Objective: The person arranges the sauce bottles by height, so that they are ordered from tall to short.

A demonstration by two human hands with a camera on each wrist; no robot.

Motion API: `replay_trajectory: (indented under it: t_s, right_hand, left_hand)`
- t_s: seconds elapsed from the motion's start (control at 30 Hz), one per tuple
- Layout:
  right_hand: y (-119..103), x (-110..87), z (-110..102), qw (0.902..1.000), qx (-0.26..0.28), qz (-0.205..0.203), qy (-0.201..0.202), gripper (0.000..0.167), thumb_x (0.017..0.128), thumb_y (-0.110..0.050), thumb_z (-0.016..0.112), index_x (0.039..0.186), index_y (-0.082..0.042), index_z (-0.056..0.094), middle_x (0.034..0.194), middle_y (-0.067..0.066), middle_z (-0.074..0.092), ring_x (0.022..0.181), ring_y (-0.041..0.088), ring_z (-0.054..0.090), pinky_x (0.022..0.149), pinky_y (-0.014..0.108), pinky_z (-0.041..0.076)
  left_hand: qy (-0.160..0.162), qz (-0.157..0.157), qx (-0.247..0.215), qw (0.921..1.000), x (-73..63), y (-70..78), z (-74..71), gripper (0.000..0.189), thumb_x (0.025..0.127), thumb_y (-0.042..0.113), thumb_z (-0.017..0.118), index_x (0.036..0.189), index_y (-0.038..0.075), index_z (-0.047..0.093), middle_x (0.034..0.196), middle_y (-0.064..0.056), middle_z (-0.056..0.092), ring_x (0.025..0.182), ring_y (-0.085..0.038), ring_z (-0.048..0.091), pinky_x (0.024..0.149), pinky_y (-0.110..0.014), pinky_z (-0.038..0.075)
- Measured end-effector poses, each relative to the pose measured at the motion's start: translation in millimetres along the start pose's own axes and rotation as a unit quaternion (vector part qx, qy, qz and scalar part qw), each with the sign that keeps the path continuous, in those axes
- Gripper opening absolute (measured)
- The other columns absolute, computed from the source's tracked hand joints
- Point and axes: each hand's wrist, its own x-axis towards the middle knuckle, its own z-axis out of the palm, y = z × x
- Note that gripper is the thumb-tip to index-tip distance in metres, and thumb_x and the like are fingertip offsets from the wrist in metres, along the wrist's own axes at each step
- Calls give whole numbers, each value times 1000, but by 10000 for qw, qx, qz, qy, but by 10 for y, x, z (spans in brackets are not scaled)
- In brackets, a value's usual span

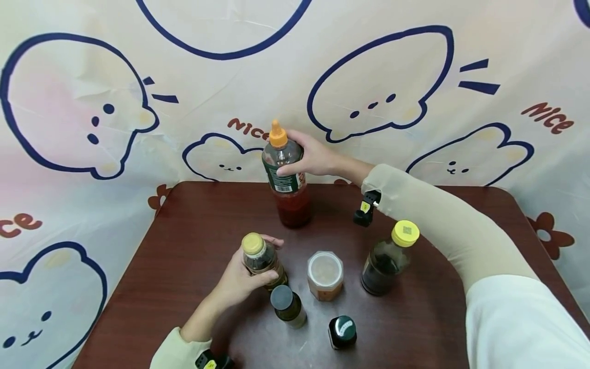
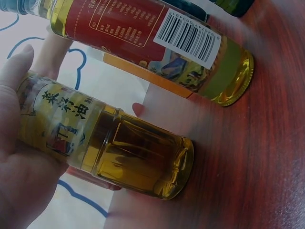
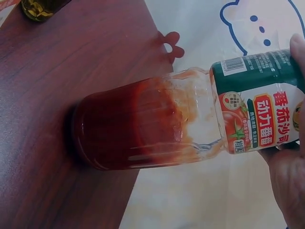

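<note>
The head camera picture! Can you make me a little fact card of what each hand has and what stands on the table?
Left hand: holds the golden liquid bottle
Right hand: holds the red sauce bottle, orange tip on top
Table: dark reddish brown
Next to the golden liquid bottle: grey-capped bottle
Middle of the table: pale-lidded jar
Toward the right: dark yellow-capped bottle
Lowest bottle in the picture: small green-capped bottle
Behind the table: white backdrop with cartoon faces
</note>
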Motion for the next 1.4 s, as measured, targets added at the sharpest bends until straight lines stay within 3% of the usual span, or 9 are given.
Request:
replay_trajectory:
  t_s: [0.17,0.4,0.67,0.9,1.07,1.23,1.4]
  right_hand:
    - [22,2,42,10000,27,6,-23,79,87,-18,83,153,-14,39,140,6,55,125,22,55,105,44,47]
    - [53,17,83,9999,16,-12,-107,85,87,-17,82,156,-13,34,141,6,54,126,21,55,106,44,46]
    - [36,32,123,9999,56,-104,-124,88,85,-16,84,157,-13,33,141,6,54,125,21,55,106,42,46]
    - [23,25,143,9997,49,1,-220,92,85,-17,85,158,-13,29,142,6,53,126,21,54,107,43,46]
    - [13,13,150,9995,22,97,-298,93,85,-17,84,158,-13,26,144,6,50,128,20,53,108,43,45]
    - [10,-4,144,9993,11,81,-376,92,86,-16,83,158,-13,26,143,7,49,128,21,52,108,42,44]
    - [-4,-24,110,9987,-201,118,-447,95,86,-18,84,159,-13,24,145,7,49,129,21,52,108,42,44]
  left_hand:
    - [-27,27,2,10000,7,1,6,58,84,-1,80,135,1,50,130,-21,61,122,-22,59,102,-28,46]
    - [-35,-13,56,10000,6,4,12,58,84,-3,80,135,2,51,131,-18,62,122,-21,59,102,-28,46]
    - [-5,9,52,10000,6,-6,8,60,82,-10,78,134,1,51,129,-27,59,121,-21,60,101,-28,47]
    - [39,-16,13,10000,-7,5,7,60,82,-10,78,133,0,51,130,-12,63,121,-20,59,102,-27,46]
    - [81,14,2,10000,-8,2,7,59,82,-9,78,133,0,51,129,-21,62,122,-19,59,103,-27,46]
    - [92,19,-11,10000,-7,8,21,60,80,-14,77,132,-1,51,129,-18,63,122,-19,59,102,-27,46]
    - [66,44,-41,10000,-3,0,24,60,81,-12,77,133,-1,51,128,-28,60,122,-20,59,102,-27,46]
